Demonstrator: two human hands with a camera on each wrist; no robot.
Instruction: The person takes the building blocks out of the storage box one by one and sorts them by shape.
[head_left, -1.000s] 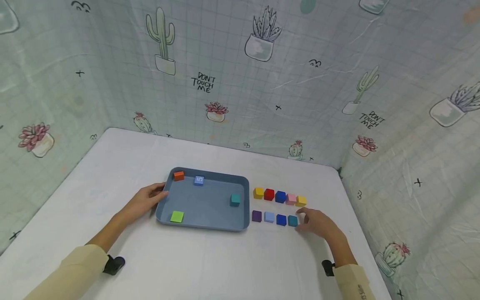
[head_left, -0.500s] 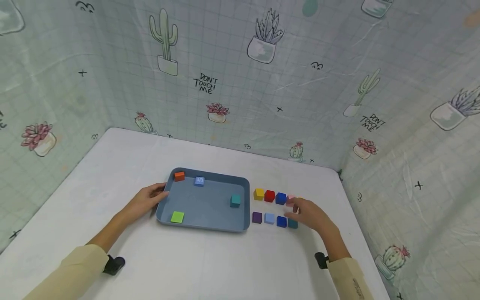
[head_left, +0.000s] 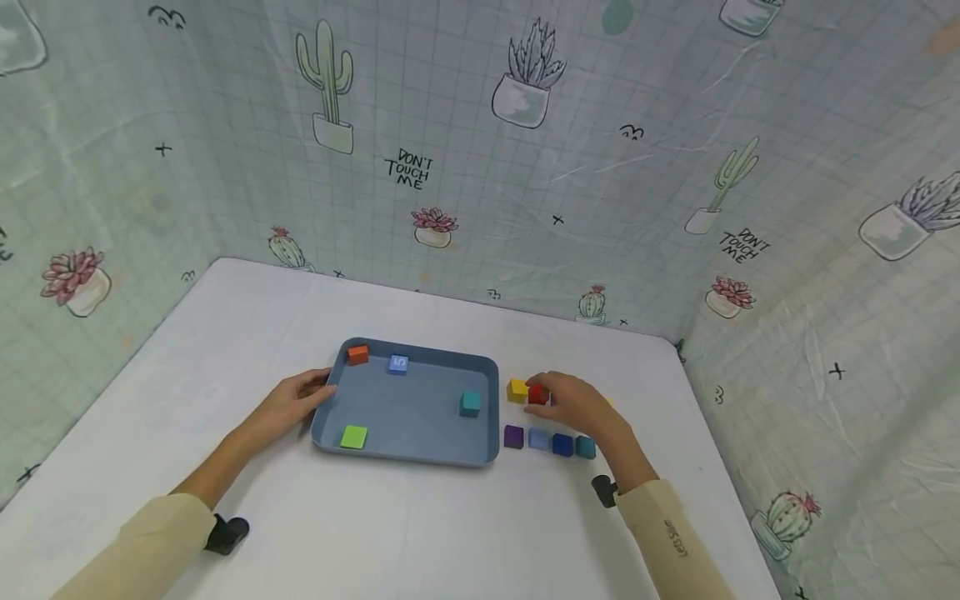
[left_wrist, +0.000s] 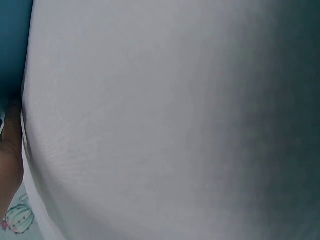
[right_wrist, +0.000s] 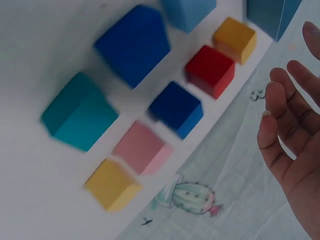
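our right hand [head_left: 573, 404] hovers over the red cube [head_left: 536, 394], fingers [right_wrist: 280, 127] spread and empty; the cube lies just below the fingertips, well apart from our left hand [head_left: 288, 402] resting open against the tray [head_left: 408, 454].

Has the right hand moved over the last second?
Yes. The right hand has moved left along the block rows toward the blue tray, from the teal block to the red block.
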